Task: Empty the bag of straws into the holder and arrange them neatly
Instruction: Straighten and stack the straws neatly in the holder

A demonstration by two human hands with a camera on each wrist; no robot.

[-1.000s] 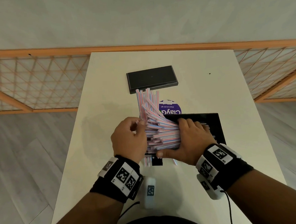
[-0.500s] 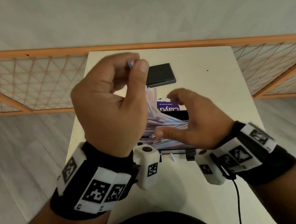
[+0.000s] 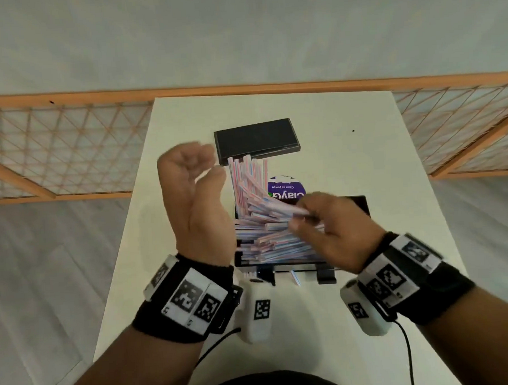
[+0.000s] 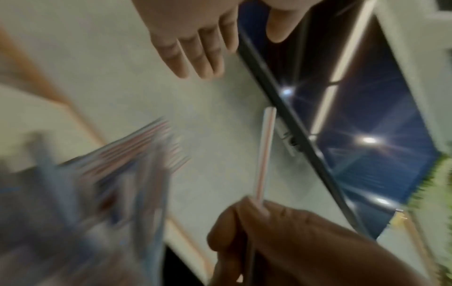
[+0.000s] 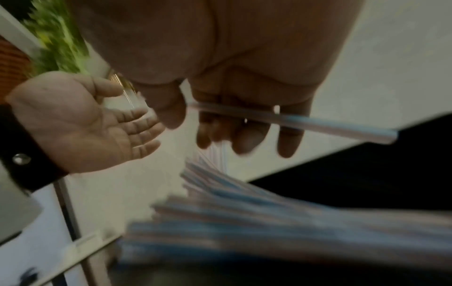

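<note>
Lying beyond straws [image 3: 263, 221]: black lid [image 3: 256, 143].

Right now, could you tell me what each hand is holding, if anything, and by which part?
The right hand pinches a single straw near one end. The left hand is open and holds nothing.

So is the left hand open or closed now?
Open. The left hand shows its palm with relaxed fingers and holds nothing; the right hand pinches one straw.

Striped straws [image 3: 266, 230] jumbled in holder [image 3: 362, 204]
</note>
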